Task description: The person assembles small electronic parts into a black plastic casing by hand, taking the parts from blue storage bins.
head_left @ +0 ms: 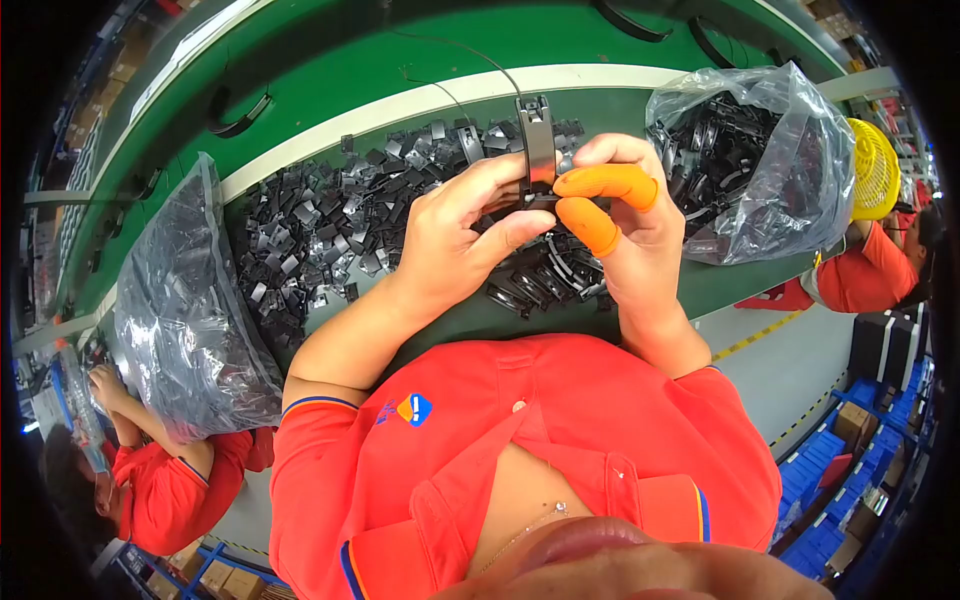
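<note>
A black curved plastic band (538, 140) with a thin dark wire trailing from its top end stands upright between my hands, above the worktable. My left hand (450, 235) is closed around its lower part, thumb and fingers pressed to it. Orange finger cots cover the thumb and index finger of my right hand (645, 235), which pinches the band's lower end; any small part between those fingertips is hidden. Below my hands lie several curved black strips (540, 285). A wide heap of small black plastic pieces (320, 220) spreads behind and to the left of my left hand.
A clear plastic bag (815, 170) of black parts lies open at the right, and another clear bag (190, 320) lies at the left. Beyond the pale rail, a green conveyor (330, 50) carries curved bands. A yellow slotted object (873, 170) and co-workers flank the table.
</note>
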### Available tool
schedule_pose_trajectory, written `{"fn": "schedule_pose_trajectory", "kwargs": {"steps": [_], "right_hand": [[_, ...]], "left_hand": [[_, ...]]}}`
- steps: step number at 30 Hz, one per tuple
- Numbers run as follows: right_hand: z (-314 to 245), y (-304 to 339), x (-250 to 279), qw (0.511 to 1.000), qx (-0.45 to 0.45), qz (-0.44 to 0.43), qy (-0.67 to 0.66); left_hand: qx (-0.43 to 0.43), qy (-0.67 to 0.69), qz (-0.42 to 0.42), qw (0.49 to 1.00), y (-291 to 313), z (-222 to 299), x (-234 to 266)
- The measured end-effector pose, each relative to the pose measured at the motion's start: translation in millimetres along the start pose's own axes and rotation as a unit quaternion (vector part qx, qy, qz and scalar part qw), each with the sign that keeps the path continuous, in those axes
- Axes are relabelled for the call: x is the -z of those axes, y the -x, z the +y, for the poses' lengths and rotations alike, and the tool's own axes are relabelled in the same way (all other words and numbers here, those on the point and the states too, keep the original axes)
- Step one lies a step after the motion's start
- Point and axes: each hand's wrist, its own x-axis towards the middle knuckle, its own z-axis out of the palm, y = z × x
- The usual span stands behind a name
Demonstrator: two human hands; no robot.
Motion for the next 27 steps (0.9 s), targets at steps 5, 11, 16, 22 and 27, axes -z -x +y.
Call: {"fn": "schedule_pose_trajectory", "kwargs": {"steps": [5,11,16,22,27], "right_hand": [[-8.0,-2.2,-13.9,0.94,-0.112,0.082,-0.312],[-2.0,-4.4,-10.2,0.965,-0.126,0.007,-0.228],[-3.2,0.0,-9.3,0.997,-0.065,0.011,-0.034],[0.6,3.2,-12.4,1.0,0.001,0.005,-0.025],[-11.8,10.9,-20.0,0.976,-0.157,0.037,-0.149]], "left_hand": [[0.011,-0.041,-0.019,0.999,0.2,-5.2,1.6],[-0.023,-0.051,-0.007,0.998,7.1,-10.2,-10.3],[0.061,0.09,-0.02,0.994,12.7,-7.7,-19.7],[0.037,0.161,-0.015,0.986,16.9,-10.2,-23.3],[0.042,0.08,-0.02,0.996,19.4,-16.3,-16.2]]}}
